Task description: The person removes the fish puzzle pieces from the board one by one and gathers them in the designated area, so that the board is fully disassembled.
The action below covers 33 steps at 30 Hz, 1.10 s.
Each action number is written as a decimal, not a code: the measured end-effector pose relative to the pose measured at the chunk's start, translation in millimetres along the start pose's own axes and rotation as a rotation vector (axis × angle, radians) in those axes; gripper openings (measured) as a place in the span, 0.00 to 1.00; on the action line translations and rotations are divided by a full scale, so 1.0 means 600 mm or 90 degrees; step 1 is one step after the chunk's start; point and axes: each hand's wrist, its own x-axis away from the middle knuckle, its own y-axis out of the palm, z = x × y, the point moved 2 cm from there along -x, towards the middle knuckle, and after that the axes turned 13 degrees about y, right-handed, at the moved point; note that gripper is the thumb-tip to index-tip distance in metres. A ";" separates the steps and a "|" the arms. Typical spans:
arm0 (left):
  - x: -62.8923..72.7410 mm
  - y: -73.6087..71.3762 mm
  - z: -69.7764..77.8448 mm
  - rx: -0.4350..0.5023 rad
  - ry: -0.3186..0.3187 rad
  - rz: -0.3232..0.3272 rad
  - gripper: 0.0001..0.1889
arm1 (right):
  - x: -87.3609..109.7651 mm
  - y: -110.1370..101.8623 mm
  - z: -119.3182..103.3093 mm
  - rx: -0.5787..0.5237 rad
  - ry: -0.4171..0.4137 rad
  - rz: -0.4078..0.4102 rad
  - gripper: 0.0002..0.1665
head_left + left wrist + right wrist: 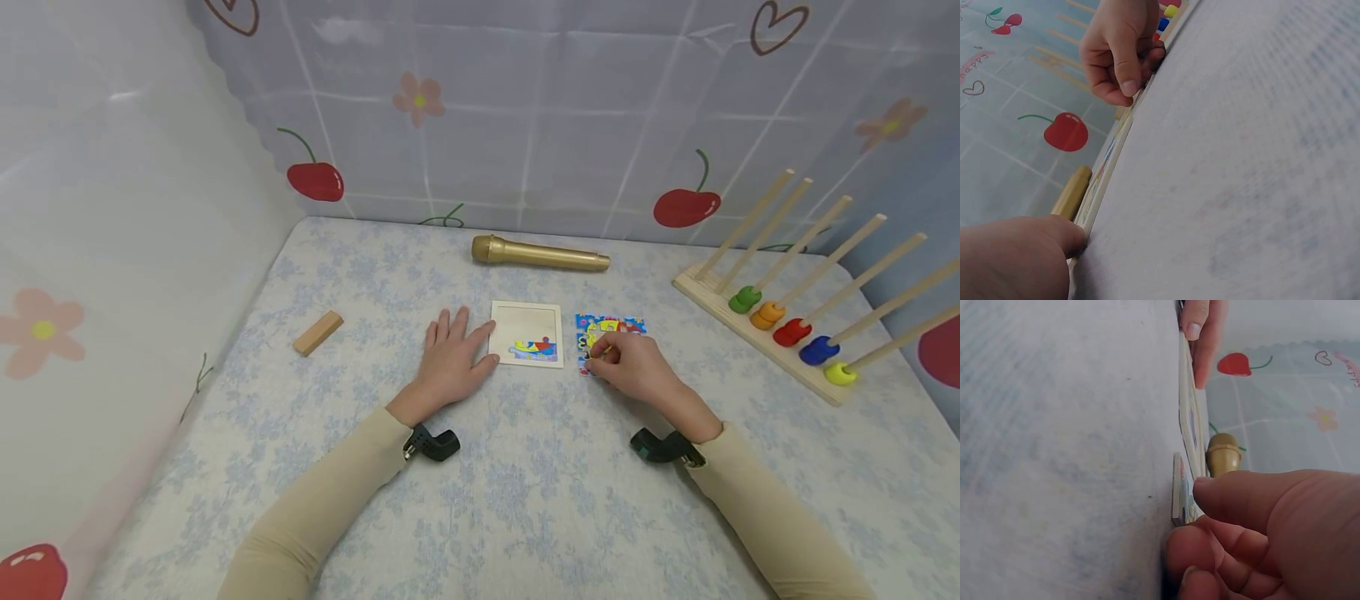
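A square pale wooden puzzle tray (525, 307) lies in the middle of the table, with coloured pieces (535, 350) fitted along its lower right part. My left hand (450, 358) rests flat with fingers spread, its thumb and index fingertip at the tray's left edge. To the right of the tray lie several bright jigsaw pieces (633, 324), partly covered by my right hand (633, 367). The right thumb and index finger pinch a jigsaw piece (1176, 490) at the group's left side; the other fingers are curled.
A gold microphone (540, 254) lies behind the tray. On the left is a small wooden block (318, 333). A wooden peg rack (757, 337) with coloured beads stands at the right. A printed curtain (525, 125) hangs along the table's back edge.
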 end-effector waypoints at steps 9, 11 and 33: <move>-0.001 0.000 0.000 0.002 -0.002 -0.009 0.30 | -0.001 -0.015 -0.019 -0.003 -0.024 -0.003 0.08; -0.002 0.000 0.000 0.002 -0.002 -0.008 0.30 | -0.004 -0.017 -0.030 -0.005 -0.033 -0.006 0.07; -0.004 -0.002 -0.003 -0.008 -0.006 -0.020 0.30 | -0.056 0.048 -0.144 0.070 -0.151 -0.074 0.20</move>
